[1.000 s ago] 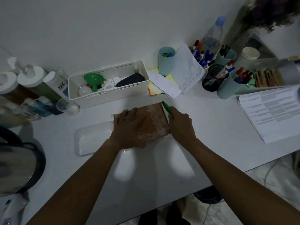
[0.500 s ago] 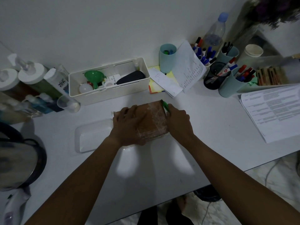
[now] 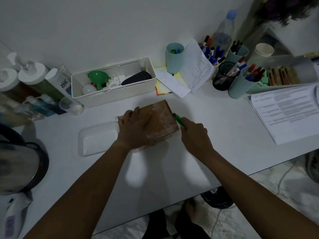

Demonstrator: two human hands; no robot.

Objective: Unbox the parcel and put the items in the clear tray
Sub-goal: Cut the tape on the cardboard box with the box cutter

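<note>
A brown cardboard parcel point(image 3: 160, 121) wrapped in clear tape lies on the white table point(image 3: 224, 135) in the middle of the view. My left hand point(image 3: 134, 130) presses flat on its top and left side. My right hand point(image 3: 195, 135) is closed around a green cutter point(image 3: 177, 119), whose tip touches the parcel's right edge. The clear tray point(image 3: 98, 138) lies flat just left of the parcel, partly hidden by my left hand.
A white box point(image 3: 114, 94) with a green funnel stands behind the parcel. Bottles and a clear cup point(image 3: 70, 106) crowd the back left. Pen cups point(image 3: 238, 85) and printed papers point(image 3: 286, 114) fill the right. A dark round appliance point(image 3: 19, 161) sits at the left edge.
My right hand has drawn the green cutter back toward me along the parcel's right edge. My left hand stays pressed on the parcel.
</note>
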